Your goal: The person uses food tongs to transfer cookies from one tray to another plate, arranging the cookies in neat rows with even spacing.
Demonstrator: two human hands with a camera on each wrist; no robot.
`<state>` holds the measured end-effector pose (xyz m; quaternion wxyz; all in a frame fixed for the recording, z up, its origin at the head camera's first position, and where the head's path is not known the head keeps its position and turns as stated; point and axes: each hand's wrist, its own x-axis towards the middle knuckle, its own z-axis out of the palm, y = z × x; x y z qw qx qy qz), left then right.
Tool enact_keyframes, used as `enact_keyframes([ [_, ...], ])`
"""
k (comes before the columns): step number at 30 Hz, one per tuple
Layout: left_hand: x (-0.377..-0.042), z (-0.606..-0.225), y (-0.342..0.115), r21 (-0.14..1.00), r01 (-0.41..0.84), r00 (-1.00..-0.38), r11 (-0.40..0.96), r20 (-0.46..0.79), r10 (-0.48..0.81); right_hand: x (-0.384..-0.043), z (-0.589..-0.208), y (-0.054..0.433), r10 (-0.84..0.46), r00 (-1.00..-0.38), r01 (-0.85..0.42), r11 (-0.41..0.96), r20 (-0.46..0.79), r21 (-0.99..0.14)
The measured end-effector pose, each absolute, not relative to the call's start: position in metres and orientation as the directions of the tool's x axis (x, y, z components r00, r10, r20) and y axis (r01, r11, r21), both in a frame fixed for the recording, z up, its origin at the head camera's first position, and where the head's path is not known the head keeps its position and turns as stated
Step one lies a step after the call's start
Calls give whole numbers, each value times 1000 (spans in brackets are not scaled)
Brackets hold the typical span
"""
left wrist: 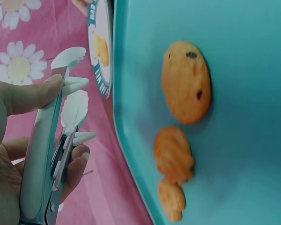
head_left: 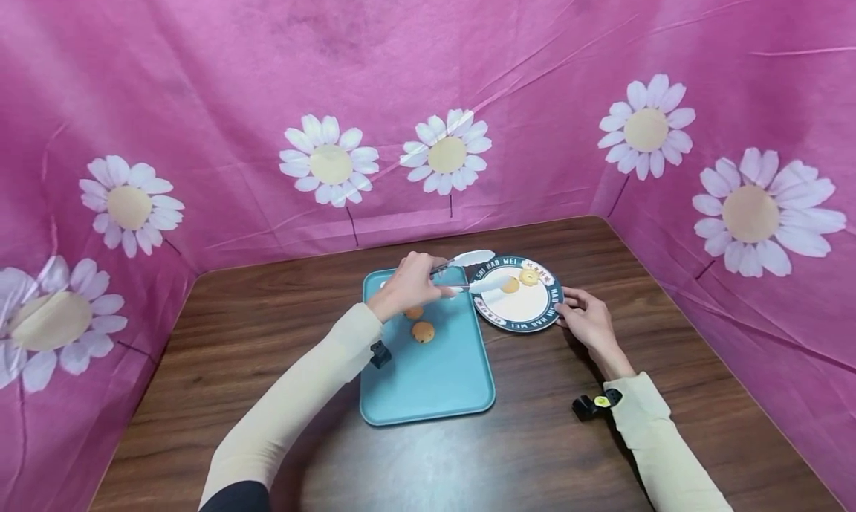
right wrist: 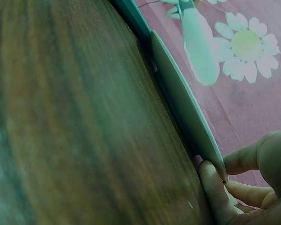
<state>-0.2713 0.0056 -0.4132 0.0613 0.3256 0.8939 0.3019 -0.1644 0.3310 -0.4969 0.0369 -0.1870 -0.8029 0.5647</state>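
Note:
My left hand (head_left: 409, 282) grips a pair of tongs (left wrist: 40, 154) with white scalloped tips. Their arms stand apart, nothing is seen between them, and the tips reach over the left side of a round plate (head_left: 524, 308). On this white plate with a dark lettered rim lie a round cookie (head_left: 510, 284) and a pale ring-shaped cookie (head_left: 529, 277). At the plate's right edge, my right hand (head_left: 590, 322) pinches the rim between thumb and fingers. An oval cookie with dark bits (left wrist: 186, 84) and ridged cookies (left wrist: 173, 154) lie on a blue tray (head_left: 428, 386), below the left hand.
Tray and plate sit side by side on a dark wooden table (head_left: 535, 438), the plate's left rim against the tray's right edge. A pink cloth (head_left: 521, 66) printed with white daisies hangs behind the table and along both sides.

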Motion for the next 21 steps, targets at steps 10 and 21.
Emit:
enact_keyframes([
  [10,-268,-404,-20,573,560,-789,598,148,597,-163,-495,332,336,-928,271,310,-162,-911],
  [21,-261,-406,-49,597,512,-821,618,129,557,-165,-496,331,343,-927,260,300,-150,-918],
])
